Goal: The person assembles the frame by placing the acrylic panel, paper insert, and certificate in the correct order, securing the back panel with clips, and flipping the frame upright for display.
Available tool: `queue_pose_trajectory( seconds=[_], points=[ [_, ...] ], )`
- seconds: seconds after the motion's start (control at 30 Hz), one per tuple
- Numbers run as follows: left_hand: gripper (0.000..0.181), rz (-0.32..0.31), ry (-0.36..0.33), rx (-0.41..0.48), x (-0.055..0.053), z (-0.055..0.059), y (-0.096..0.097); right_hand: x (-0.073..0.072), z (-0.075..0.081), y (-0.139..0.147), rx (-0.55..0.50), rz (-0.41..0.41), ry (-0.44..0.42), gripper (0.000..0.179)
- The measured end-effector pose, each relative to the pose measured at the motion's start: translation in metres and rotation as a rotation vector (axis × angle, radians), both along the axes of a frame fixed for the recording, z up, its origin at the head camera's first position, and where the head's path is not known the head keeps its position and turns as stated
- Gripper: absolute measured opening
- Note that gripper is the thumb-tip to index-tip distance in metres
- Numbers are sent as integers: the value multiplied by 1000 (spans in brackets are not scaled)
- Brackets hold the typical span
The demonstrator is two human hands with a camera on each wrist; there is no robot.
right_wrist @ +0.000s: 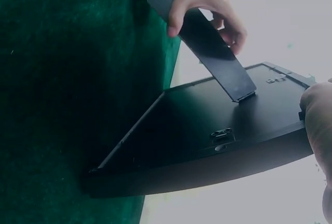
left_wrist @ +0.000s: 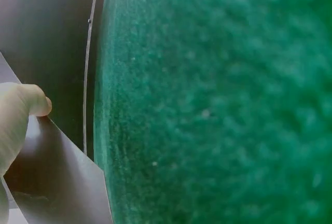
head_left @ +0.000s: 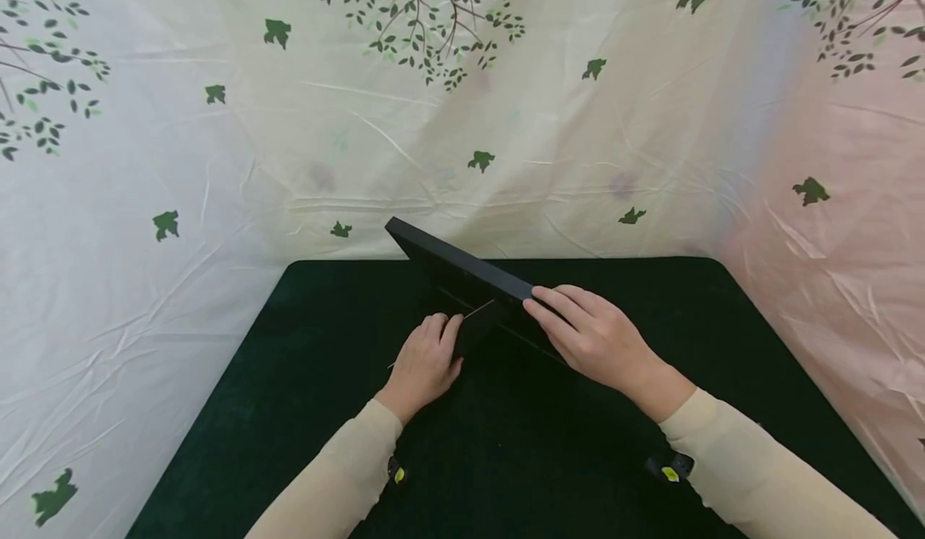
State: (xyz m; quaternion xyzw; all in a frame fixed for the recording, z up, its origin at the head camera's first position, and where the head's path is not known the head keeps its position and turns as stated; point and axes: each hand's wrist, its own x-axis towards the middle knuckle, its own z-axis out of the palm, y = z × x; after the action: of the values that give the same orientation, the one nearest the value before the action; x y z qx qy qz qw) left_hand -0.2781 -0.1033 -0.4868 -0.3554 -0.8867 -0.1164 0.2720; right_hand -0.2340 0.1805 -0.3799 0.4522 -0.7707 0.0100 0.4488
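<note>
A black picture frame (head_left: pixel 462 264) stands tilted over the table, its dark back toward me. From that back a flat black easel leg (right_wrist: pixel 215 53) sticks out at an angle, joined at a small hinge (right_wrist: pixel 244 97). My left hand (head_left: pixel 425 360) grips this leg between thumb and fingers, and the thumb (left_wrist: pixel 36 99) lies over its edge in the left wrist view. At the frame's right end, my right hand (head_left: pixel 596 332) holds the edge, fingers over the outer side. Small metal hangers (right_wrist: pixel 222 133) show on the back panel. The frame's front is hidden.
Dark green cloth (head_left: pixel 499 459) covers the table below both hands. A pale curtain (head_left: pixel 405 145) printed with leaves and branches hangs behind the table's far edge and along both sides.
</note>
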Motion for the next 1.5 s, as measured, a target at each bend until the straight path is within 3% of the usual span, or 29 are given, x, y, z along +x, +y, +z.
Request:
queue_pose_trajectory(
  seconds=[0.3, 0.5, 0.6, 0.8, 0.9, 1.03, 1.3, 1.5],
  points=[
    [76, 2, 20, -37, 3, 3, -1, 4, -3, -1, -23, -22, -83, 34],
    [75, -11, 19, -17, 4, 9, -3, 5, -1, 2, -73, 29, -208, 44],
    [78, -17, 49, 23, 1, 21, -10, 5, 1, 6, -117, 69, -267, 47],
    [89, 26, 82, 70, -10, 63, -21, 8, 3, 19, -161, 85, -355, 45],
    [92, 61, 59, 80, -14, 80, -23, 10, 1, 26, -164, 91, -391, 47],
    [91, 109, 8, 63, -18, 93, -20, 11, 0, 29, -164, 124, -417, 46],
    [81, 122, -137, 46, -25, 98, -7, 11, 0, 29, -169, 178, -426, 43],
    [75, 95, -174, 67, -26, 101, -1, 13, 0, 29, -175, 180, -424, 42]
  ],
)
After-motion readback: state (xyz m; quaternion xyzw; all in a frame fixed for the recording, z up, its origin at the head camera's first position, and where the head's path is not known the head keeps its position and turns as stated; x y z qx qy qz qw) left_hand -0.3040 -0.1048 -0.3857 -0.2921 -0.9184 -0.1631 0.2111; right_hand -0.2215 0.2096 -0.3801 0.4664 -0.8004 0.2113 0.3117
